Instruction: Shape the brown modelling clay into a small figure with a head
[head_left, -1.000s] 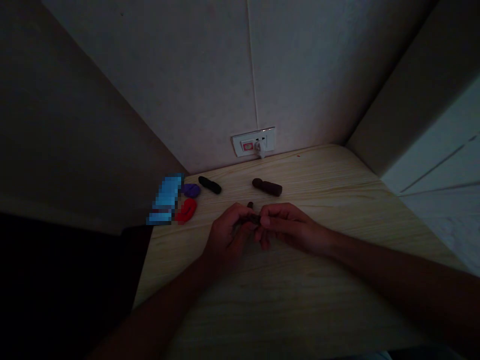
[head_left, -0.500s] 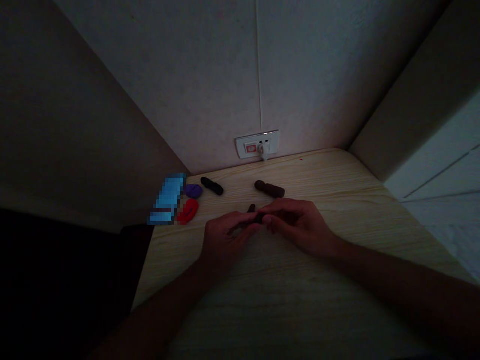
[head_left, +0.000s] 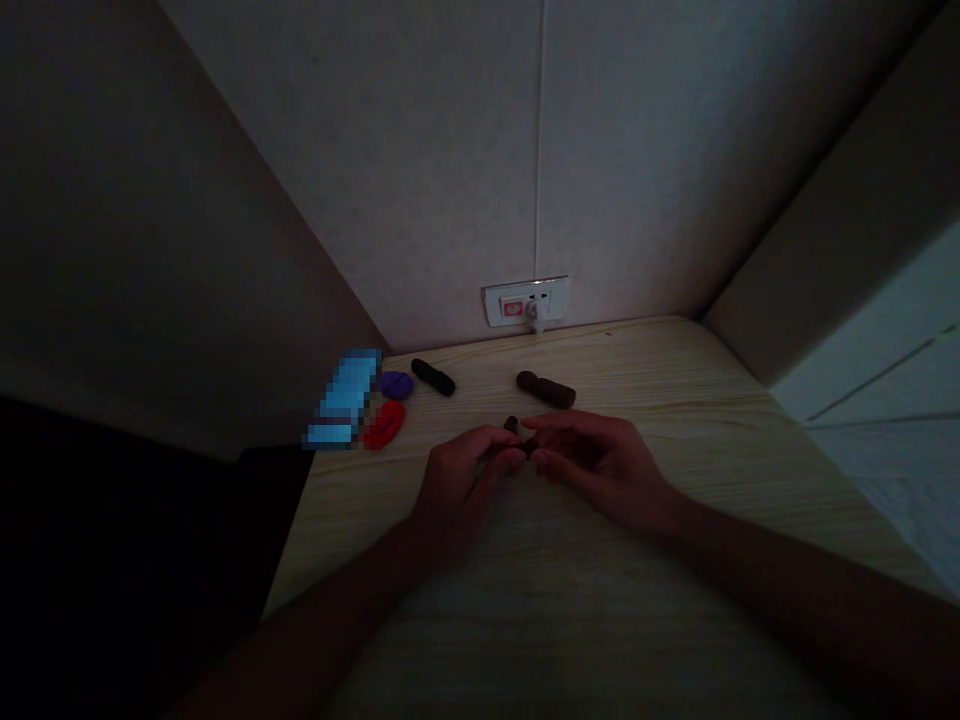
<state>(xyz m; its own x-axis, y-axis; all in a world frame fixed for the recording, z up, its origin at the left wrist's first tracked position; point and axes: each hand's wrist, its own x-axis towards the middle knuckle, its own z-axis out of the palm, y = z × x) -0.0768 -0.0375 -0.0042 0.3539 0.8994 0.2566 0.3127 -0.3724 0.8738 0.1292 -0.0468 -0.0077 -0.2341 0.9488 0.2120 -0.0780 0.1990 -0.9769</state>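
Note:
Between my two hands, at the fingertips, is a small dark brown piece point(head_left: 529, 447) that looks like modelling clay. My left hand point(head_left: 463, 482) pinches its left end between thumb and fingers. From the other side my right hand point(head_left: 609, 466) closes thumb and fingertips on it. The fingers cover much of its shape. Just behind them shows a short dark brown stub point(head_left: 511, 424); whether it joins the held piece I cannot tell. Farther back lies a brown clay roll point(head_left: 553, 391) with a rounded knob at its left end.
A black clay roll point(head_left: 433, 377), a purple lump point(head_left: 397, 385) and a red looped piece point(head_left: 384, 425) lie at the back left of the wooden table point(head_left: 675, 400). Beside them is a pixelated blue patch point(head_left: 346, 395). A wall socket point(head_left: 525, 302) with a plug sits behind.
The view has shifted, so everything sits a little lower and farther right. My fingers have changed their grip on the brown piece, which stays between both hands.

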